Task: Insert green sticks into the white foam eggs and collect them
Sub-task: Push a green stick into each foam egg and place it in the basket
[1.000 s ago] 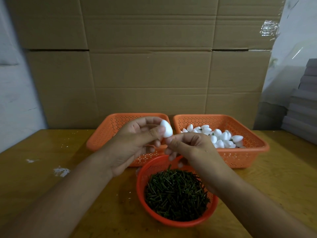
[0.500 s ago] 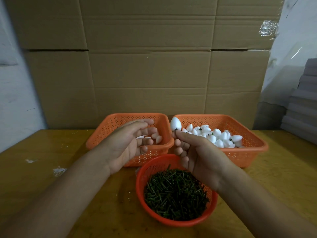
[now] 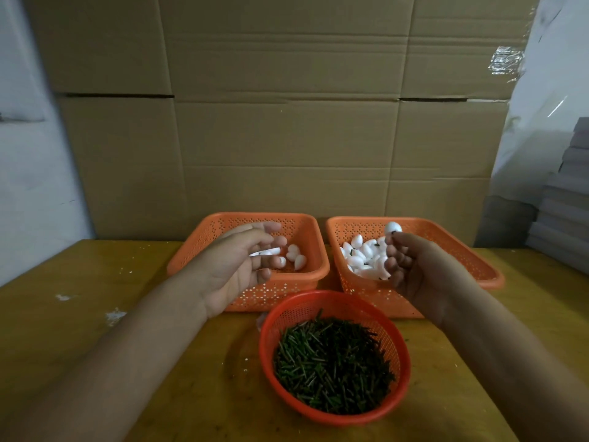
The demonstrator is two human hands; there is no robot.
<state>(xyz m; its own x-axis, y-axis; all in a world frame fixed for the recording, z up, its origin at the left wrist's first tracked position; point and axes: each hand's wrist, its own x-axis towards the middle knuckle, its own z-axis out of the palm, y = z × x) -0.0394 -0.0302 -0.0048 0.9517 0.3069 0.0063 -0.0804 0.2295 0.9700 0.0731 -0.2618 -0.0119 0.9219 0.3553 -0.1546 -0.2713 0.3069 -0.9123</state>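
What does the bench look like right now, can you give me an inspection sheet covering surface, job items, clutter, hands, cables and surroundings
Surface: wooden table, with white crumbs and smears at its left.
Job's things: round red basket of green sticks nearest; left orange basket holding a few foam eggs; right orange basket holding a pile of eggs, some with sticks in them.
Clutter: nothing seen beyond the crumbs.
Hands: left hand over the left basket, fingers relaxed; right hand pinches a stick with a white egg on its end.
Cables: nothing seen.
Surroundings: cardboard boxes behind; grey stack at right.
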